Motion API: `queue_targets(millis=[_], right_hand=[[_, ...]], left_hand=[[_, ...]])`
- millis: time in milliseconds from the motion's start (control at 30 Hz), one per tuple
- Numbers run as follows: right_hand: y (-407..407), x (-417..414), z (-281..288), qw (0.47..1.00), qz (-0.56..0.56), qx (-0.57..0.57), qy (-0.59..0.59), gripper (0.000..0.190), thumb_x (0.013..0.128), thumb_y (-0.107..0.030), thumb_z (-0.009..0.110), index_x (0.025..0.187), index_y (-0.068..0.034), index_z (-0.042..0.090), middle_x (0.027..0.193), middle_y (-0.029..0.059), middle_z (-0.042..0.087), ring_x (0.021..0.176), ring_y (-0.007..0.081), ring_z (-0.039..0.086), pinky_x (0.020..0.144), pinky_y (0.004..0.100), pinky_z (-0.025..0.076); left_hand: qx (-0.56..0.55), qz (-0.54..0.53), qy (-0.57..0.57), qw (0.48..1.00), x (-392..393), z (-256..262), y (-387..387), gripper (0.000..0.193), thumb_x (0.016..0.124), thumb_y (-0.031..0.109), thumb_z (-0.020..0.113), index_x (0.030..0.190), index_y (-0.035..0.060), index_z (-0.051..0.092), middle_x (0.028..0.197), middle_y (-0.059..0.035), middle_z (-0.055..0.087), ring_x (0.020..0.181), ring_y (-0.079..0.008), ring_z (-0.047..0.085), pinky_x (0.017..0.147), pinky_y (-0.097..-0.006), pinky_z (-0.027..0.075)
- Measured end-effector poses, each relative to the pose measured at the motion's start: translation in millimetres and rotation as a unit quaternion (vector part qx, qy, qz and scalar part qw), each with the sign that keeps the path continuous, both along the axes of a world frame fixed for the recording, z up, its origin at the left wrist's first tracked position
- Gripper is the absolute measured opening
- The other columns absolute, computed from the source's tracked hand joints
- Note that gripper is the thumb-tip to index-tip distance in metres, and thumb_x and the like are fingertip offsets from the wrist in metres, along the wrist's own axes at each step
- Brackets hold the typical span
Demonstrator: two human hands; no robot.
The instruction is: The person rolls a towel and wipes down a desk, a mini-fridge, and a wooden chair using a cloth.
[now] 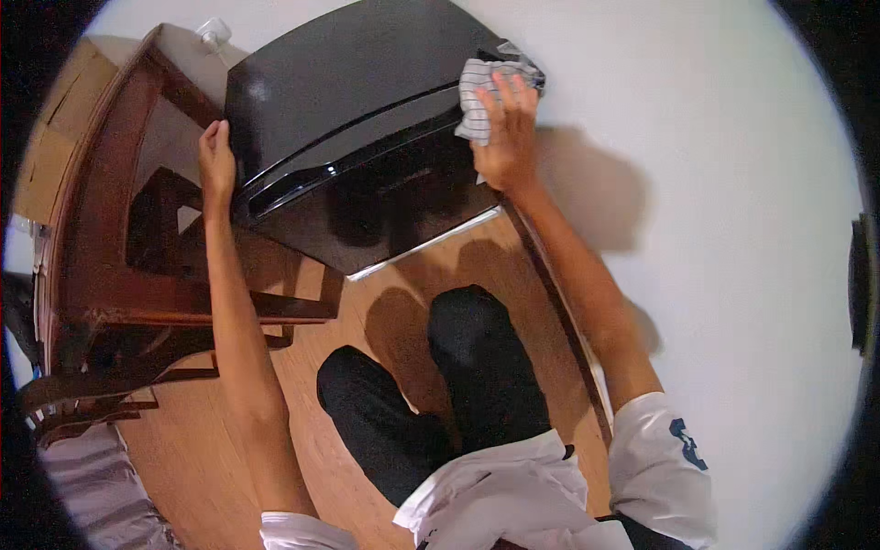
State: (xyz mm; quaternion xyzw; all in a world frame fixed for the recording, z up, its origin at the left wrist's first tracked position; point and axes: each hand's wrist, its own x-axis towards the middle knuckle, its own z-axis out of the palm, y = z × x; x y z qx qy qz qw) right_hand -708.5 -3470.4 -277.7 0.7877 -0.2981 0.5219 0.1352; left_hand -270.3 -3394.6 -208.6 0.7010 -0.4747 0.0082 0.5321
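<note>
A glossy black boxy appliance [344,89], perhaps a small refrigerator, stands before me against the wall. My right hand [510,130] presses a folded white cloth with dark stripes [474,96] onto the far right end of its top, near the corner. My left hand [217,161] rests against the left side edge of the appliance, fingers bent together, with no separate object seen in it. Below the top runs a shiny recessed handle strip [295,190]. The dark front face [357,227] slopes down to a bright lower edge.
A dark reddish wooden furniture piece [130,295] stands close on the left, with cardboard boxes [62,137] behind it. A white plug or adapter [214,31] sits at the wall behind. The white wall [722,206] rises on the right. Ribbed pale fabric [103,481] lies lower left on the wooden floor [185,454].
</note>
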Motion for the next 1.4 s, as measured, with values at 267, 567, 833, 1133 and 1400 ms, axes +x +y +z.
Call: queue_targets(millis=[267, 567, 833, 1133, 1400], right_hand=[[-10.7, 6.3, -7.8, 0.997, -0.001, -0.043, -0.058, 0.075, 0.08, -0.014, 0.062, 0.148, -0.01, 0.032, 0.158, 0.0266, 0.018, 0.143, 0.0547, 0.012, 0.114, 0.0663, 0.012], [20.1, 55.7, -36.9, 0.998, 0.059, -0.002, 0.018, 0.08, 0.082, -0.032, 0.064, 0.152, -0.014, 0.03, 0.158, 0.0303, 0.012, 0.14, 0.0599, 0.012, 0.109, 0.0731, 0.013], [58.0, 119.4, -42.2, 0.991, 0.091, -0.023, 0.098, 0.079, 0.081, -0.047, 0.07, 0.15, -0.02, 0.04, 0.161, 0.0212, 0.015, 0.143, 0.0514, 0.014, 0.112, 0.0673, 0.016], [122.6, 206.3, -35.3, 0.968, 0.136, -0.052, 0.204, 0.061, 0.091, -0.023, 0.052, 0.151, -0.022, 0.037, 0.157, 0.0013, 0.034, 0.14, 0.0237, 0.035, 0.118, 0.0528, 0.021], [111.4, 181.8, -56.7, 0.982, 0.117, -0.019, 0.148, 0.066, 0.089, -0.022, 0.052, 0.153, -0.022, 0.033, 0.161, 0.0034, 0.025, 0.14, 0.0291, 0.032, 0.118, 0.0538, 0.022]], left_hand=[[-0.119, -0.019, 0.078, 0.99, -35.1, 31.5, 28.8, 0.031, 0.097, 0.024, 0.06, 0.12, 0.003, 0.066, 0.12, -0.0109, 0.066, 0.114, -0.0203, 0.06, 0.101, -0.0319, 0.043], [-0.187, -0.095, -0.038, 0.977, -94.7, 10.6, 101.6, 0.025, 0.099, 0.009, 0.054, 0.118, 0.0008, 0.067, 0.125, -0.0129, 0.065, 0.125, -0.0236, 0.055, 0.109, -0.0358, 0.038], [-0.25, -0.084, -0.047, 0.964, -105.0, -29.3, 101.5, 0.041, 0.1, 0.012, 0.053, 0.137, -0.0047, 0.051, 0.139, -0.0146, 0.055, 0.127, -0.0228, 0.053, 0.108, -0.0343, 0.038], [-0.18, -0.028, 0.06, 0.981, -115.3, -76.8, 125.6, 0.035, 0.099, 0.003, 0.052, 0.132, -0.0082, 0.055, 0.126, -0.0129, 0.063, 0.112, -0.0147, 0.058, 0.095, -0.0264, 0.045], [-0.124, -0.018, 0.067, 0.99, -117.4, -67.9, 138.8, 0.035, 0.096, 0.01, 0.064, 0.128, -0.002, 0.062, 0.122, -0.0153, 0.066, 0.109, -0.0159, 0.062, 0.093, -0.0282, 0.049]])
